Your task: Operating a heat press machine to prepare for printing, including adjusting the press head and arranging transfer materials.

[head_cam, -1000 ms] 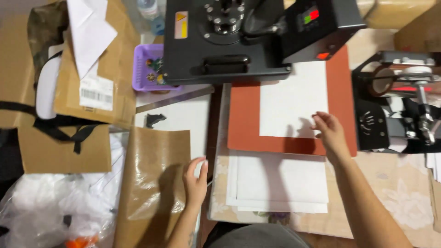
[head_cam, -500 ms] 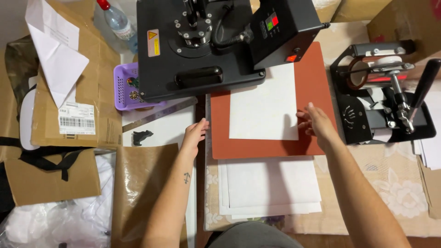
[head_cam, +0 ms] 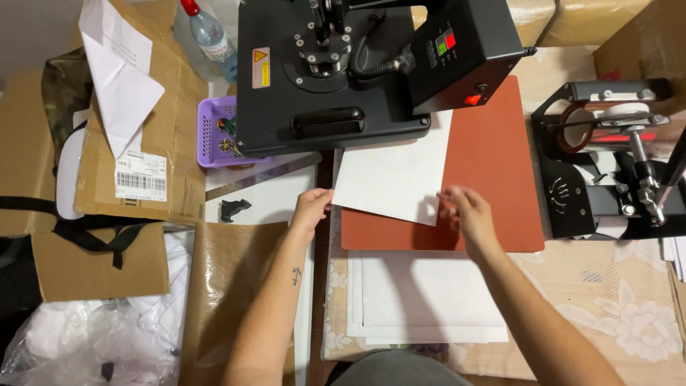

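Bare forearms, no sleeves; small anchor tattoo (head_cam: 296, 276) on the left.

White sheet (head_cam: 389, 175) now turned askew and shifted left on the red pad (head_cam: 493, 171), left hand (head_cam: 311, 211) moved to its left corner, right hand (head_cam: 468, 218) at its lower right corner

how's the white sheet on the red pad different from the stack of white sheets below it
The white sheet is single, lies skewed on the red pad, its top edge under the black press, with the left hand at its corner and the right hand at its lower edge. The stack of white sheets is several layers, squared, on the cloth, untouched. Both are plain white.
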